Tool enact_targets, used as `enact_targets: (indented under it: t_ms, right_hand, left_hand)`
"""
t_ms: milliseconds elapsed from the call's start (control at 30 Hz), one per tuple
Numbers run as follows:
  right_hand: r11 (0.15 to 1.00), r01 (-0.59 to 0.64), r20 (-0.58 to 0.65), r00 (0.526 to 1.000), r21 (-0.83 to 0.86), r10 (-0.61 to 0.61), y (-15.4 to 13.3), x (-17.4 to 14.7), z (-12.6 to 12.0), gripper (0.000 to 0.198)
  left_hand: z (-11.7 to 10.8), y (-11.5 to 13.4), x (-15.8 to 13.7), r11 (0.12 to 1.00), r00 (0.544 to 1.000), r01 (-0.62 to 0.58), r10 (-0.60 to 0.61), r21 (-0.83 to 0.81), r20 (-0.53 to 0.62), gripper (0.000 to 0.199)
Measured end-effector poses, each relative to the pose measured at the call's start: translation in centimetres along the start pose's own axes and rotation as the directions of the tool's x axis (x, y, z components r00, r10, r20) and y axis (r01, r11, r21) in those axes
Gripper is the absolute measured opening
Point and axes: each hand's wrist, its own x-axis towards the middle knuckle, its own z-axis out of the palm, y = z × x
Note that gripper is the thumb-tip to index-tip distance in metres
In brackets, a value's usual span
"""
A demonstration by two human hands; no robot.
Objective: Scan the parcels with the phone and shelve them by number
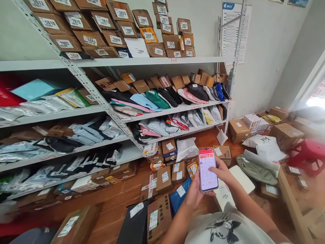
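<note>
A smartphone (208,174) with a lit white and red screen is held upright in front of my body. My left hand (195,189) is wrapped round its left edge and lower back. My right hand (222,172) reaches in from the right, with the thumb over the middle of the screen; its other fingers are partly hidden behind the phone. Below and around the hands, cardboard boxes (162,178) with white labels and a blue parcel bag (179,196) lie on the wooden floor.
White metal shelves (152,61) along the wall carry numbered boxes and bagged parcels. A red plastic stool (308,156) stands at the right. Near it are a white sack (265,147), an olive-green bag (256,168) and more cartons. A large box (76,225) is at the lower left.
</note>
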Motion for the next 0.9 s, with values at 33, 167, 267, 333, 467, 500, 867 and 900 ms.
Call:
enact_targets:
  t_ms: [33,167,267,333,467,500,867,900]
  right_hand:
    - [1.000,-0.021,-0.032,0.999,0.002,0.021,0.3,0.2,1.0,0.036]
    - [0.997,-0.070,-0.119,0.990,0.031,0.073,1.3,0.7,4.8,0.031]
    - [0.997,-0.047,-0.172,0.983,0.066,0.057,1.9,0.9,7.4,0.029]
    - [0.996,-0.028,-0.210,0.977,0.084,0.045,2.1,1.0,9.1,0.029]
    - [0.997,-0.018,-0.253,0.967,0.073,0.036,2.6,1.3,12.0,0.035]
    - [0.996,-0.021,-0.246,0.968,0.083,0.040,2.7,1.3,12.6,0.035]
    - [0.990,-0.103,0.071,0.993,0.092,0.097,4.4,0.2,13.1,0.046]
    - [0.989,-0.111,0.072,0.992,0.094,0.104,4.5,0.4,13.2,0.047]
  left_hand:
    - [-0.6,0.3,-0.4,1.000,1.000,0.004,-0.004,-0.002,-0.001,0.086]
    - [-2.9,1.5,-1.8,1.000,0.998,0.010,-0.011,-0.011,-0.061,0.082]
    - [-4.1,2.8,-3.2,1.000,0.997,-0.005,0.005,0.000,-0.077,0.079]
    - [-4.7,3.8,-4.2,1.000,0.998,-0.016,0.017,0.020,-0.059,0.078]
    - [-6.3,4.9,-5.3,1.000,0.998,-0.013,0.014,0.021,-0.061,0.081]
    - [-6.9,4.9,-5.4,1.000,0.997,-0.011,0.011,0.009,-0.081,0.082]
    - [-8.7,7.0,-6.9,0.996,0.996,-0.061,0.055,-0.069,-0.074,0.082]
    - [-8.8,7.1,-6.9,0.996,0.996,-0.056,0.051,-0.068,-0.076,0.083]
